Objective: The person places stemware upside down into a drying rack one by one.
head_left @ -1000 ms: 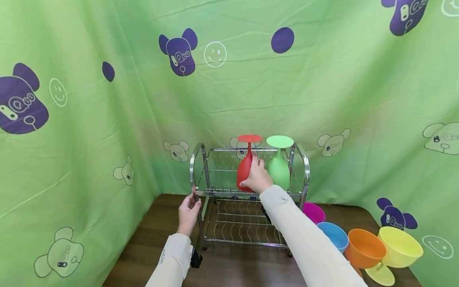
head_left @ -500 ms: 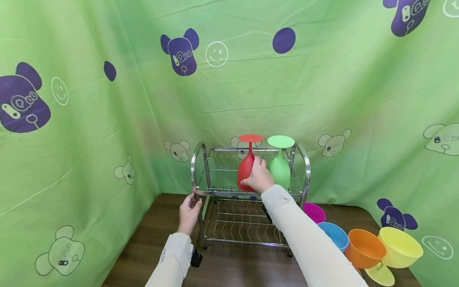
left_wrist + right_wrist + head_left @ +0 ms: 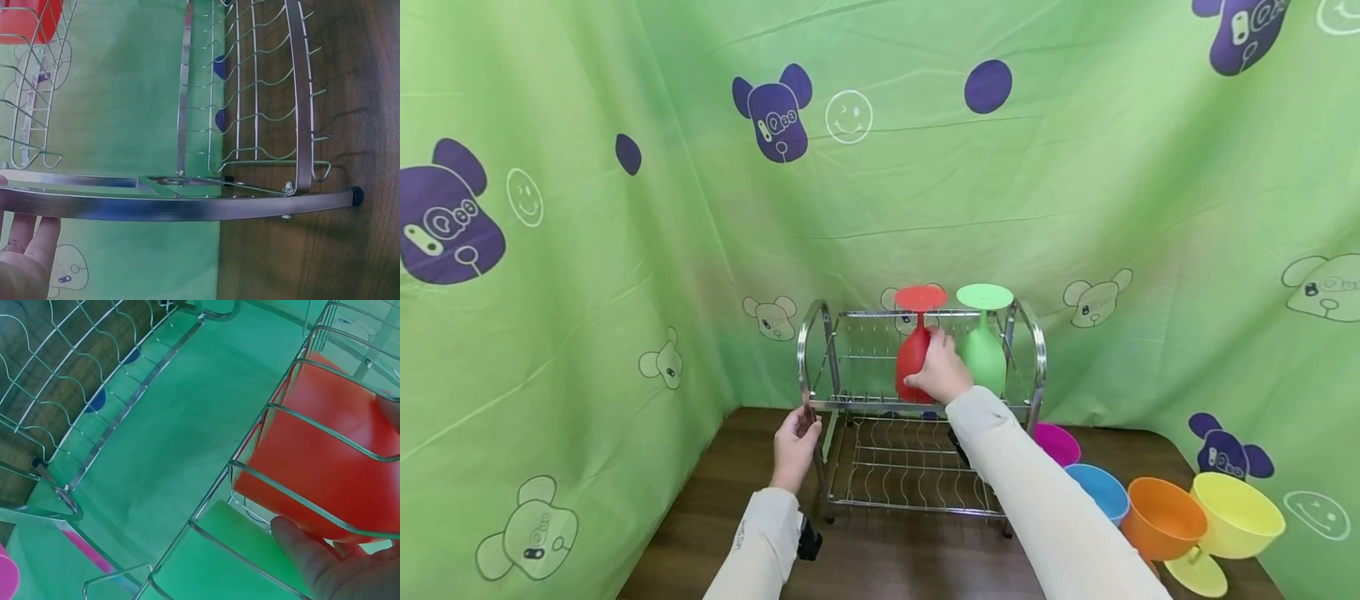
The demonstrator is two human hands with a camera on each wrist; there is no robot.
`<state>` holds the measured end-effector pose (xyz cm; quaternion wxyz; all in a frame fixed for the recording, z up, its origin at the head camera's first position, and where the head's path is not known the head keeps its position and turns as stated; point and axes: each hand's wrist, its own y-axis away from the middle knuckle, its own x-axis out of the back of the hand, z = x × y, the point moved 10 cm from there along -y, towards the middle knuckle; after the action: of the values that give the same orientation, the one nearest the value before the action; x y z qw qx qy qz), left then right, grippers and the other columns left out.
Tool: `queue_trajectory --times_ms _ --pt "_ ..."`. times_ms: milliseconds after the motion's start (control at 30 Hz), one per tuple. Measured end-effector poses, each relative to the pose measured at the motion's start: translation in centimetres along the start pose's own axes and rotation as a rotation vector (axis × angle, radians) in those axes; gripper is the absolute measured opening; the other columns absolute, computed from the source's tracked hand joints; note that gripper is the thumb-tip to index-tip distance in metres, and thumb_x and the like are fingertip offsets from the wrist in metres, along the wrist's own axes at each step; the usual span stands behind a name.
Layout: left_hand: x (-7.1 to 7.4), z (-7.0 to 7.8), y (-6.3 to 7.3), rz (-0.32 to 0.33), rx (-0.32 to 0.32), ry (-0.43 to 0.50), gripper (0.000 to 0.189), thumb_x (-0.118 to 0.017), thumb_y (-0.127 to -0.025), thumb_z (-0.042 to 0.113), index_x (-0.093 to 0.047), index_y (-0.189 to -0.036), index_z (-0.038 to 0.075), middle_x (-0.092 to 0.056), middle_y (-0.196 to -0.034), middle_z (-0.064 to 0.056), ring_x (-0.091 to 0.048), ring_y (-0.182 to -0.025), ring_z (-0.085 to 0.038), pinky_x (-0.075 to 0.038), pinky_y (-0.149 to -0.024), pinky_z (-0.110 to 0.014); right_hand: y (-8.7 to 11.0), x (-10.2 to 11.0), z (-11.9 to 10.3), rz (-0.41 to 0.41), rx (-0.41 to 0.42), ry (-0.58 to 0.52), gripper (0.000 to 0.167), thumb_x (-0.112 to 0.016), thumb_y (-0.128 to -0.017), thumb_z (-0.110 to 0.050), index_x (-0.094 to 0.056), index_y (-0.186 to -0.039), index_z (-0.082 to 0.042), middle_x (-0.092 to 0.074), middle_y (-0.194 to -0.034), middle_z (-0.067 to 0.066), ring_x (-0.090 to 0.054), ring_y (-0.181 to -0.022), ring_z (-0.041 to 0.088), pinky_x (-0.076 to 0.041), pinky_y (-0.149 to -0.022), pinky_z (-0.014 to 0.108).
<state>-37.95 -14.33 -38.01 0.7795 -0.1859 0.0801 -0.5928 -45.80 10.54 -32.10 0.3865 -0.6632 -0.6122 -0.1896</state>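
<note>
My right hand (image 3: 942,368) grips the bowl of a red plastic goblet (image 3: 912,367), which stands upside down on the upper tier of a chrome dish rack (image 3: 917,507). The red goblet's foot is uppermost and tips slightly toward me. Just right of it, a light green goblet (image 3: 984,354) also sits inverted on that tier. In the right wrist view the red bowl (image 3: 325,450) lies behind the rack's wires, beside the green bowl (image 3: 231,550). My left hand (image 3: 795,450) holds the rack's left front post (image 3: 125,206), fingers behind the metal.
On the brown wooden tabletop (image 3: 700,517), right of the rack, stand upright magenta (image 3: 1057,444), blue (image 3: 1099,493), orange (image 3: 1163,518) and yellow (image 3: 1237,517) goblets. A yellow foot (image 3: 1198,572) shows below them. Green patterned cloth (image 3: 880,192) surrounds the table.
The red goblet's foot has dipped slightly and tilted toward me, showing more of its disc. My left hand stays on the post, and the green goblet stays put.
</note>
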Motion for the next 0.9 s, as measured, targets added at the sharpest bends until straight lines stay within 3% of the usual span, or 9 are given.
queue_trajectory --times_ms 133,333,433,567,767,900 --pt "-0.1 0.0 -0.2 -0.015 -0.023 -0.018 0.023 -0.057 -0.085 -0.013 -0.055 -0.106 -0.022 -0.062 -0.094 -0.034 -0.061 -0.078 -0.017 -0.047 -0.071 -0.015 0.1 0.3 -0.1 -0.001 0.011 0.007 0.087 -0.077 -0.073 -0.013 -0.025 -0.14 0.007 -0.04 -0.126 0.031 -0.051 -0.11 0.046 -0.049 -0.086 0.057" --pt "0.1 -2.6 -1.1 -0.033 -0.032 -0.023 0.029 -0.058 -0.086 -0.011 -0.054 -0.113 -0.021 -0.063 -0.098 -0.032 -0.064 -0.086 -0.033 -0.048 -0.072 -0.017 0.6 0.9 -0.6 0.015 0.016 0.016 0.083 -0.074 -0.08 -0.019 -0.025 -0.142 0.007 -0.042 -0.124 0.031 -0.051 -0.109 0.045 -0.05 -0.084 0.055" --pt "0.7 -3.5 -1.1 -0.03 -0.022 -0.031 0.032 -0.06 -0.087 -0.008 -0.054 -0.118 -0.018 -0.063 -0.104 -0.031 -0.064 -0.088 -0.031 -0.048 -0.073 -0.017 1.3 1.4 -1.1 0.032 0.015 0.0 0.079 -0.072 -0.083 -0.022 -0.027 -0.141 0.008 -0.043 -0.124 0.03 -0.052 -0.108 0.044 -0.051 -0.082 0.055" --pt "1.6 -3.2 -0.8 -0.029 -0.044 -0.05 0.032 -0.059 -0.087 -0.009 -0.055 -0.118 -0.016 -0.063 -0.104 -0.031 -0.064 -0.085 -0.023 -0.047 -0.071 -0.017 2.3 2.0 -1.4 0.062 0.036 0.003 0.072 -0.07 -0.084 -0.024 -0.034 -0.14 0.004 -0.045 -0.124 0.027 -0.054 -0.105 0.041 -0.052 -0.079 0.053" --pt "2.0 -3.0 0.2 -0.035 -0.058 -0.085 0.029 -0.058 -0.084 -0.014 -0.056 -0.113 -0.017 -0.063 -0.102 -0.031 -0.062 -0.079 -0.013 -0.048 -0.07 -0.019 4.4 2.6 -2.4 0.139 0.189 0.027 0.061 -0.071 -0.083 -0.024 -0.047 -0.134 -0.001 -0.051 -0.122 0.023 -0.056 -0.103 0.038 -0.054 -0.077 0.053" --pt "1.6 -2.6 1.0 -0.081 -0.139 -0.156 0.031 -0.063 -0.083 -0.01 -0.06 -0.114 -0.011 -0.064 -0.104 -0.025 -0.063 -0.08 -0.016 -0.051 -0.071 -0.022 6.7 3.3 -3.3 0.198 0.355 0.075 0.059 -0.075 -0.08 -0.02 -0.051 -0.13 0.0 -0.054 -0.118 0.021 -0.057 -0.1 0.035 -0.055 -0.074 0.049"
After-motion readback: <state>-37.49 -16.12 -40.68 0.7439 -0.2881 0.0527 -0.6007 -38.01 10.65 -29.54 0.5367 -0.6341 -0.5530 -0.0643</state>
